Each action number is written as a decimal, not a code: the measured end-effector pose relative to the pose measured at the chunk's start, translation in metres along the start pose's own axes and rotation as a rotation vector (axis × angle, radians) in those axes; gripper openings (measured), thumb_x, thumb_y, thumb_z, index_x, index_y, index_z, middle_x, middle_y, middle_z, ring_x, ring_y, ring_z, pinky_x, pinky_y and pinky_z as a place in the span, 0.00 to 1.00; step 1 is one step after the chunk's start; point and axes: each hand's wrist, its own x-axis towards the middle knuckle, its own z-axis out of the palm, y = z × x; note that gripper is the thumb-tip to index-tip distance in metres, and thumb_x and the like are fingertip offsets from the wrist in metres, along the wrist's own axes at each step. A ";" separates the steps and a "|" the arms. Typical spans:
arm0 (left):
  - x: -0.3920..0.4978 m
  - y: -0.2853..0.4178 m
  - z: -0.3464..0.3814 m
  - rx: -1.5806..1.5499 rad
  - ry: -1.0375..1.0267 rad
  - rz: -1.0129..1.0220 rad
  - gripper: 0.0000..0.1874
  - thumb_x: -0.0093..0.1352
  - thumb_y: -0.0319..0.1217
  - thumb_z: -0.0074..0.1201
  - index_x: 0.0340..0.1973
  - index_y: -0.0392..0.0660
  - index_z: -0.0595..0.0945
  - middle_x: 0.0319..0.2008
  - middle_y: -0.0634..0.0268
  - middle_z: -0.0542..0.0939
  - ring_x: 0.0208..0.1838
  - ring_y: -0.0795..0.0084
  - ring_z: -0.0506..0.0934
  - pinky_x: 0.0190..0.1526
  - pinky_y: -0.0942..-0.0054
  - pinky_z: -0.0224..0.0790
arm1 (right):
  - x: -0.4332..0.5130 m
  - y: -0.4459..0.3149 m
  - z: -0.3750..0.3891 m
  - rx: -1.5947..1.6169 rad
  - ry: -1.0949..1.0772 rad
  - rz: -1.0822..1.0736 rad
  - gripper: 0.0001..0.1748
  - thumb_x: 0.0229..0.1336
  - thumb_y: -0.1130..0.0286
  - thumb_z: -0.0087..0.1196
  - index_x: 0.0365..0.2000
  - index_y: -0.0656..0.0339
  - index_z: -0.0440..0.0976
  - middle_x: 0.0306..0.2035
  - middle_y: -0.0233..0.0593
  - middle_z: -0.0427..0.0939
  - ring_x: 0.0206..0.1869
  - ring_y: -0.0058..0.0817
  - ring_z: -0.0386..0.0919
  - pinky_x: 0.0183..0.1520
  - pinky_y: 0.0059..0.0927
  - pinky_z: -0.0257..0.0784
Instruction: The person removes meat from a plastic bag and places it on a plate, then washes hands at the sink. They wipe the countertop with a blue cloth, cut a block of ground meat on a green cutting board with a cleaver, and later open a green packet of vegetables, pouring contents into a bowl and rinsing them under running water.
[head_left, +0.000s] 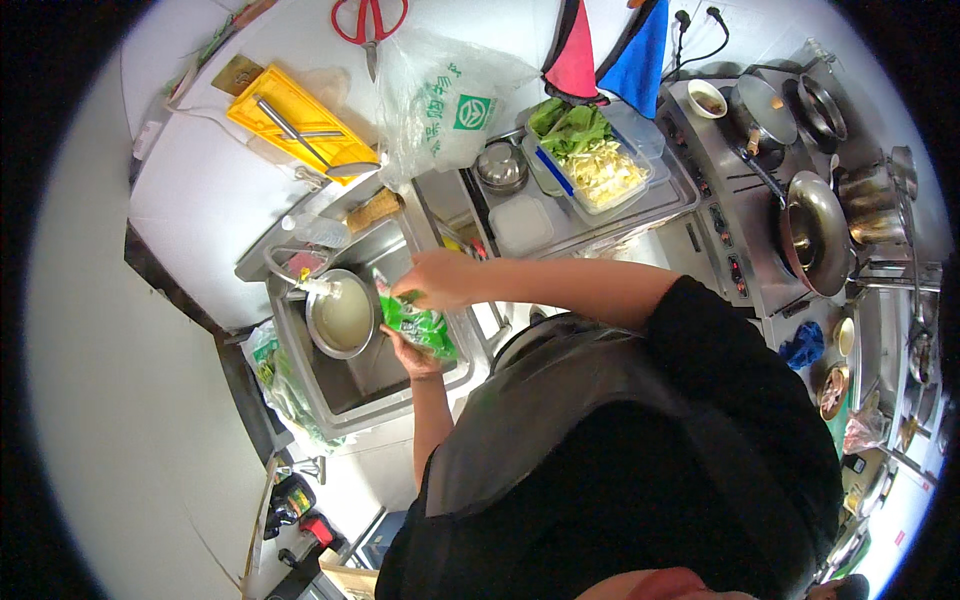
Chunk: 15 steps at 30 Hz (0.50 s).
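Note:
A green printed plastic packet (420, 324) is held over the near side of the steel sink (360, 382). My left hand (412, 352) grips its lower side, with the thumb against the packet's edge. At its upper end, my right hand (439, 279) is closed on the packet; the fingertips are partly hidden. Beside the packet, a round metal basin (341, 315) stands in the sink, holding cloudy, pale liquid. The faucet (319, 286) reaches over the basin's rim. Whether the packet is open cannot be seen.
Behind the sink are a plastic bottle (319, 229), a brown sponge-like block (373, 210) and a yellow grater tray (300, 124) with a ladle. Rightward, a plastic container (592, 169) holds shredded vegetable and leaves. A wok (817, 232) sits on the stove. Red scissors (369, 26) hang above.

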 end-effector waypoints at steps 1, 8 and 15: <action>0.001 -0.006 0.003 -0.005 -0.049 0.014 0.32 0.74 0.55 0.41 0.65 0.46 0.68 0.61 0.62 0.73 0.59 0.60 0.74 0.58 0.55 0.71 | -0.006 0.003 -0.004 -0.033 0.019 0.006 0.14 0.49 0.63 0.58 0.40 0.45 0.80 0.31 0.49 0.80 0.38 0.49 0.78 0.42 0.49 0.73; 0.019 -0.028 0.018 -0.079 -0.113 -0.090 0.25 0.74 0.45 0.46 0.60 0.44 0.72 0.56 0.59 0.77 0.55 0.58 0.77 0.54 0.53 0.74 | -0.032 0.015 -0.028 -0.131 0.058 0.073 0.10 0.50 0.64 0.55 0.34 0.48 0.80 0.27 0.48 0.80 0.34 0.49 0.81 0.37 0.51 0.74; 0.030 -0.043 0.001 0.293 -0.272 0.110 0.25 0.72 0.41 0.45 0.61 0.44 0.70 0.56 0.57 0.77 0.54 0.59 0.78 0.53 0.55 0.75 | -0.046 0.023 -0.052 -0.235 0.014 0.021 0.10 0.46 0.63 0.57 0.32 0.48 0.79 0.22 0.44 0.78 0.31 0.48 0.80 0.31 0.51 0.72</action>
